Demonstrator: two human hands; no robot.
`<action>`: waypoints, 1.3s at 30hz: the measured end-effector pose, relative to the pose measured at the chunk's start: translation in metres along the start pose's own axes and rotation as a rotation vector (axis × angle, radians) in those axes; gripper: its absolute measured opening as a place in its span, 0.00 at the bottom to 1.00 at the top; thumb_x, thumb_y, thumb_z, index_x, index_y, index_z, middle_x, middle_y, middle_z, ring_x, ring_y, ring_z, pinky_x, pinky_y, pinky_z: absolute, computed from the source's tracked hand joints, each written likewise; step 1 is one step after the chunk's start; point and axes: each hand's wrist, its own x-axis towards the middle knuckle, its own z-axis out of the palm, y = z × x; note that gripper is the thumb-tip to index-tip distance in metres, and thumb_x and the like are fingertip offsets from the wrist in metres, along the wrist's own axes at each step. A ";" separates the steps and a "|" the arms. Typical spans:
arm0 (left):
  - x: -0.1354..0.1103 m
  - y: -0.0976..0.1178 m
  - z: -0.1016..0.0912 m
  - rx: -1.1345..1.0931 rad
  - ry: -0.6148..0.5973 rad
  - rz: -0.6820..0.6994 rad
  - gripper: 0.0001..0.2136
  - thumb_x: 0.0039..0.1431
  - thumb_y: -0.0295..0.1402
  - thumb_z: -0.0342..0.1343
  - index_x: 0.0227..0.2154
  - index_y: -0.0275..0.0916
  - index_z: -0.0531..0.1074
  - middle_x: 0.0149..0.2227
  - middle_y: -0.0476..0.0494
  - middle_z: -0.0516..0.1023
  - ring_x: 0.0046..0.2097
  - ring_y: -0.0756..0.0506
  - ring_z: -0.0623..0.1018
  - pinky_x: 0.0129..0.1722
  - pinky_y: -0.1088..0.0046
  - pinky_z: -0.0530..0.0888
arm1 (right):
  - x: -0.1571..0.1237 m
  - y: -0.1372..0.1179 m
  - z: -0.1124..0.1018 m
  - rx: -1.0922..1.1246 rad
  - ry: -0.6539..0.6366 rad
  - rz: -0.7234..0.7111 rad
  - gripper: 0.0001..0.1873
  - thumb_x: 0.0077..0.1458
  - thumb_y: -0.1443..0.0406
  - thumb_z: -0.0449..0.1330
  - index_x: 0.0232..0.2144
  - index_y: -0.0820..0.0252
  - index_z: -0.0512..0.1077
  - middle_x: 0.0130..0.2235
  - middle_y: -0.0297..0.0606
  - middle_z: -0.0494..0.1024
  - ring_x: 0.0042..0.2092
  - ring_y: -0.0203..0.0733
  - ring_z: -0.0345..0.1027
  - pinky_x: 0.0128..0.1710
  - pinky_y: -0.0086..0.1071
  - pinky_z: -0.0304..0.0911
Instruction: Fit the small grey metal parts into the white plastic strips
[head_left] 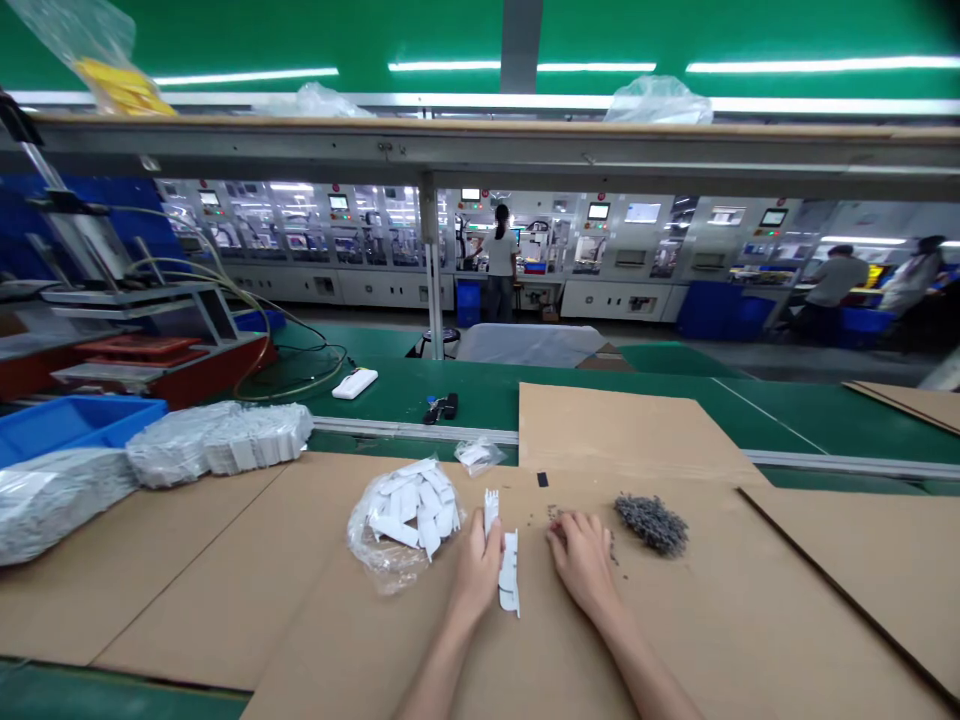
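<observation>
My left hand [478,565] is closed around a flat white plastic part [509,572] that stands on edge on the cardboard sheet [225,580]; a second white piece [490,508] sticks up past its fingertips. My right hand [579,558] rests on the cardboard with fingers curled down over small dark loose bits [553,514]; what they pinch is too small to see. A heap of small grey parts [652,522] lies just right of that hand. An open clear bag of white plastic parts [405,515] sits left of my left hand.
Sealed bags of white parts [221,440] and a blue bin [67,420] sit at the left, with a red-based machine [142,350] behind. A green conveyor belt [675,400] runs across, carrying a white remote-like item [355,383] and a small black object [442,407]. Other people stand at machines far behind.
</observation>
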 end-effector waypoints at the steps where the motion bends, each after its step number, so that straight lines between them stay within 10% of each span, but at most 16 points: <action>1: 0.000 0.000 0.000 -0.011 0.004 -0.010 0.11 0.52 0.41 0.44 0.26 0.39 0.61 0.18 0.53 0.63 0.20 0.51 0.65 0.22 0.77 0.62 | 0.002 -0.002 -0.001 0.005 0.000 -0.003 0.06 0.50 0.65 0.50 0.29 0.55 0.67 0.33 0.38 0.69 0.37 0.45 0.57 0.36 0.36 0.48; 10: 0.003 -0.007 0.001 -0.067 0.000 -0.012 0.10 0.50 0.41 0.46 0.25 0.39 0.61 0.15 0.56 0.60 0.16 0.54 0.62 0.16 0.80 0.59 | 0.016 -0.023 0.008 0.167 -0.017 -0.021 0.08 0.50 0.64 0.50 0.25 0.55 0.69 0.31 0.38 0.70 0.37 0.44 0.59 0.36 0.36 0.51; 21: -0.005 -0.004 0.014 -0.177 -0.330 -0.126 0.14 0.46 0.44 0.51 0.22 0.37 0.61 0.09 0.59 0.56 0.10 0.56 0.56 0.09 0.83 0.51 | -0.009 -0.024 0.002 1.301 -0.099 0.333 0.12 0.45 0.57 0.56 0.27 0.61 0.65 0.25 0.33 0.68 0.27 0.36 0.62 0.26 0.27 0.59; 32: -0.007 0.004 0.007 -0.437 -0.396 -0.261 0.14 0.46 0.43 0.52 0.23 0.36 0.60 0.13 0.60 0.55 0.11 0.59 0.54 0.10 0.84 0.49 | -0.013 -0.036 -0.020 1.161 -0.063 0.079 0.10 0.47 0.59 0.55 0.23 0.60 0.68 0.36 0.42 0.70 0.42 0.44 0.63 0.43 0.35 0.58; 39: -0.006 -0.002 0.011 -0.418 -0.346 -0.210 0.13 0.46 0.41 0.53 0.23 0.36 0.60 0.13 0.59 0.56 0.11 0.59 0.55 0.10 0.84 0.49 | -0.012 -0.033 -0.012 1.324 -0.113 0.178 0.11 0.46 0.59 0.57 0.30 0.60 0.68 0.34 0.41 0.73 0.38 0.43 0.66 0.39 0.36 0.61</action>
